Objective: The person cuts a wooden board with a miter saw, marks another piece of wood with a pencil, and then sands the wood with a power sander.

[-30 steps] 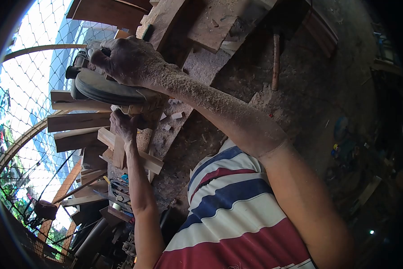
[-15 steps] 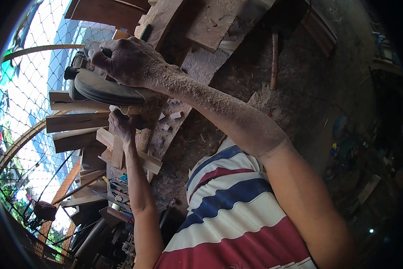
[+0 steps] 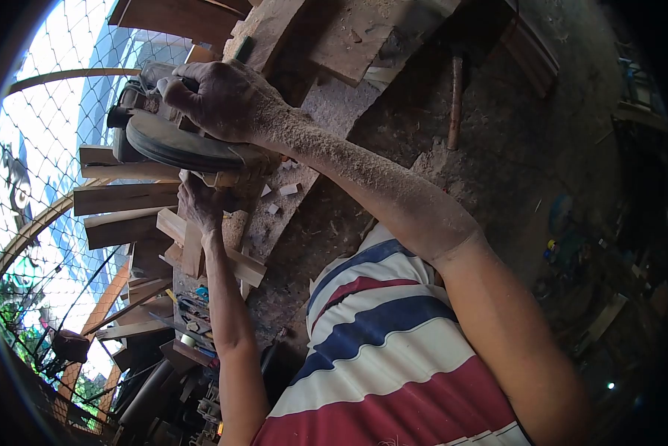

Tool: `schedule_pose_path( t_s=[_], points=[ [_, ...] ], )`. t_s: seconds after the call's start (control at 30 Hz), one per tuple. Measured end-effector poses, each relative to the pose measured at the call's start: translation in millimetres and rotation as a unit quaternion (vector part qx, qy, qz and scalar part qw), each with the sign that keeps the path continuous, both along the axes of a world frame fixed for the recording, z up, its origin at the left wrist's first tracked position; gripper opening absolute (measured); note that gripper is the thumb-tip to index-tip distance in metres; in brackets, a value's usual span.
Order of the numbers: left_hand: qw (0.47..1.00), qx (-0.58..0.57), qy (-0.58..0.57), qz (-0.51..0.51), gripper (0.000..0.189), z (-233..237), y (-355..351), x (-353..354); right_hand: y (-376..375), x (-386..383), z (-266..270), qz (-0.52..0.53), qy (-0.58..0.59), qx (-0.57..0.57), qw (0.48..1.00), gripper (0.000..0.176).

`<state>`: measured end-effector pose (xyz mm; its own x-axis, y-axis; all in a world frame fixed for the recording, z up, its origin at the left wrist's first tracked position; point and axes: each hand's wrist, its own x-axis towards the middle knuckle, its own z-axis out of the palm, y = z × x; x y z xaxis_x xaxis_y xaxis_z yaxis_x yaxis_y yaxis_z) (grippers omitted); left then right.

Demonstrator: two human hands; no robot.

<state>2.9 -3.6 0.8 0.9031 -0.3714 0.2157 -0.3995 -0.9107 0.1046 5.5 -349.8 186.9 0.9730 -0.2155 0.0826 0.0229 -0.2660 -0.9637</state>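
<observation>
Head view: round-guarded power tool (image 3: 181, 145) over the worktop (image 3: 269, 232)
Right hand (image 3: 219, 100): fingers clamped on the tool (sawdust (image 3: 319, 145) coats the forearm (image 3: 379, 175))
Left hand (image 3: 200, 202): just beside it, fingers curled, on what I cannot tell

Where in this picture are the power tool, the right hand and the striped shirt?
Power tool (image 3: 176, 143), head view: on its rounded side.
Right hand (image 3: 221, 98), head view: on its back.
Striped shirt (image 3: 393, 360), head view: on a pale stripe.

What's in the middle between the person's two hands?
In the head view, the tool's big, rounded, dark part lies between the right hand and the left hand.
</observation>
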Motion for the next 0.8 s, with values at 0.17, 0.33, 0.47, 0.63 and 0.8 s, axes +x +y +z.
schedule_pose_path(
  t_s=[0.17, 0.33, 0.47, 0.63, 0.8],
  points=[
    [1.000, -0.011, 0.003, -0.004, 0.095, -2.2, 2.7, 0.0, -3.1, -3.4, -1.7, 0.015, -0.003, -0.009, 1.000, 0.082],
    [1.000, -0.005, 0.017, 0.013, 0.093, 0.5, -0.9, -0.2, -4.1, -7.7, -3.3, 0.005, -0.069, -0.035, 0.997, 0.087],
    [1.000, 0.004, 0.026, 0.015, 0.107, 0.0, 2.2, 0.9, -5.6, -9.2, 0.0, 0.011, -0.006, 0.007, 1.000, 0.085],
    [0.999, -0.037, 0.023, 0.001, 0.100, -1.0, 0.5, 0.1, -5.6, -10.4, 0.0, 0.013, 0.013, 0.024, 1.000, 0.083],
    [1.000, -0.007, 0.024, 0.007, 0.108, -10.3, 7.3, 3.8, 0.4, 10.9, 25.8, 0.016, 0.052, 0.014, 0.998, 0.065]
  ],
)
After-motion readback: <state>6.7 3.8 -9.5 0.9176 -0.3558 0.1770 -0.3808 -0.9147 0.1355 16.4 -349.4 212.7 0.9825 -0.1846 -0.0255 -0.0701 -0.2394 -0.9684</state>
